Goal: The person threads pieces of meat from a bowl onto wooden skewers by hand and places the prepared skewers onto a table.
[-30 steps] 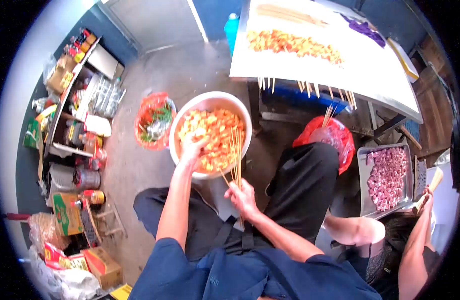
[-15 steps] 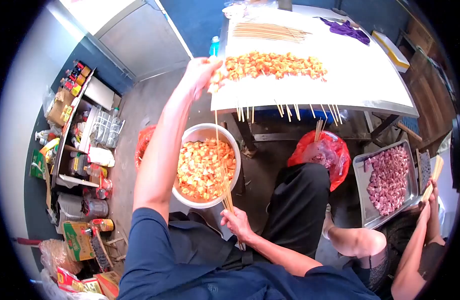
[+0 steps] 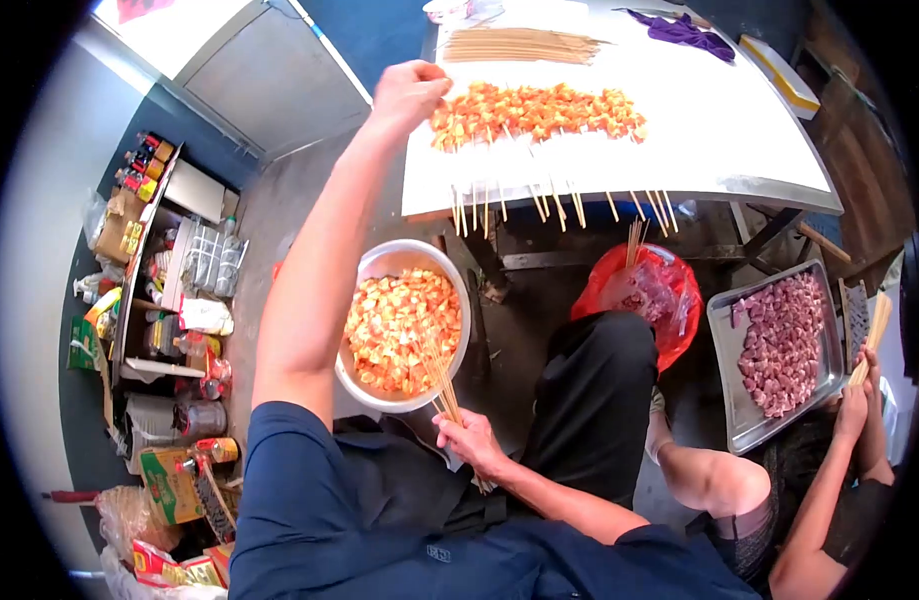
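Observation:
My left hand [image 3: 407,95] reaches far forward to the white table [image 3: 714,145]. Its fingers are pinched at the tip of the leftmost skewer of orange marinated meat chunks [image 3: 445,128], which lies beside a row of similar skewers [image 3: 549,110]. Their bare stick ends poke past the table's near edge. In my lap, my right hand [image 3: 469,440] is closed round a bundle of thin bamboo skewers [image 3: 435,368], slanting up over a pale metal bowl [image 3: 465,318]. Orange meat chunks [image 3: 389,325] fill much of that bowl.
Bare sticks [image 3: 519,45] and a purple cloth [image 3: 687,33] lie farther back. A red bag [image 3: 597,285] stands below the table. At right, a co-worker's hands [image 3: 853,402] hold sticks beside a tray [image 3: 724,370] of dark meat. Cluttered shelves [image 3: 144,290] line the left.
My left hand has moved forward, and the meat skewer that hung from it now lies on the table at the row's left end. My right hand keeps its bundle; the view has shifted slightly.

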The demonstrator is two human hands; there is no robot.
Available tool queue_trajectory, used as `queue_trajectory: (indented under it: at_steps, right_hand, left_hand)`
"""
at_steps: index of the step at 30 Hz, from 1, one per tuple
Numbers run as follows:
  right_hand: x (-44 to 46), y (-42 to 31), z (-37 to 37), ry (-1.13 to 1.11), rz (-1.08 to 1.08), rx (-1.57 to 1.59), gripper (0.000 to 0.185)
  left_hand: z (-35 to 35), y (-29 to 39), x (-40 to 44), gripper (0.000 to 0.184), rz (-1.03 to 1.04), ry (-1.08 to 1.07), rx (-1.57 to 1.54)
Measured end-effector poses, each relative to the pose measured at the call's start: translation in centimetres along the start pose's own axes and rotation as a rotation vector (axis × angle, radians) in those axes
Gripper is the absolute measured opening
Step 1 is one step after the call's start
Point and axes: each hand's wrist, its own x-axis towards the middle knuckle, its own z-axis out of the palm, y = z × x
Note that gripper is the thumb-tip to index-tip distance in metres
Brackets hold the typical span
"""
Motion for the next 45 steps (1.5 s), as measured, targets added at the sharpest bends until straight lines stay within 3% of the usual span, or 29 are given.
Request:
queue_trajectory:
  at_steps: [5, 8, 10, 14, 16, 19, 20, 23, 26, 34, 37, 39, 45]
  right_hand:
    - [-1.4, 2.1, -0.1, 0.021, 0.134, -0.104, 0.019]
    - [-3.8, 3.3, -1.1, -0.103, 0.244, -0.025, 0.018]
    - [-4.9, 3.9, -2.0, -0.095, 0.186, 0.069, 0.02]
    - [-5.8, 3.1, -1.5, -0.061, 0.165, 0.06, 0.021]
    - [-5.8, 3.0, -1.1, -0.061, 0.151, 0.026, 0.022]
    - [-5.5, 3.4, -1.0, -0.04, 0.109, 0.037, 0.02]
    - [-5.3, 3.3, -0.9, -0.024, 0.096, 0.022, 0.019]
    - [-4.6, 2.9, -0.8, 0.061, 0.042, -0.004, 0.017]
    - [-4.2, 2.8, -1.1, 0.11, -0.005, -0.006, 0.017]
    - [-3.8, 3.0, -1.4, 0.136, -0.024, -0.033, 0.018]
    - [-3.8, 3.0, -1.3, 0.142, -0.03, -0.052, 0.018]
    - [-3.7, 3.0, -1.2, 0.138, -0.035, -0.069, 0.018]
    - [-3.6, 3.2, -0.9, 0.147, -0.044, -0.156, 0.016]
  left_hand:
    - [-6.0, -3.9, -10.0, 0.012, -0.046, 0.198, -0.253]
    - [-8.2, -8.8, -17.3, 0.01, -0.193, 0.27, -0.325]
    - [-8.3, -12.3, -21.9, 0.009, -0.344, 0.336, -0.324]
    - [-6.5, -18.7, -30.3, 0.008, -0.494, 0.21, -0.231]
    - [-5.2, -19.7, -33.2, 0.01, -0.582, 0.101, -0.018]
    - [-4.1, -19.7, -35.0, 0.016, -0.432, -0.135, 0.322]
    - [-3.6, -20.3, -35.2, 0.019, -0.217, -0.155, 0.378]
    - [-1.8, -21.7, -35.6, 0.024, -0.282, -0.275, 0.433]
    - [-0.1, -22.8, -36.2, 0.029, -0.142, -0.158, 0.446]
    - [0.3, -22.7, -35.7, 0.025, -0.2, -0.252, 0.557]
    - [0.4, -23.6, -35.8, 0.016, -0.147, -0.1, 0.478]
    - [-0.2, -21.4, -35.3, 0.018, -0.718, -0.127, -0.258]
    - [-0.6, -20.4, -35.5, 0.019, -0.82, -0.005, -0.789]
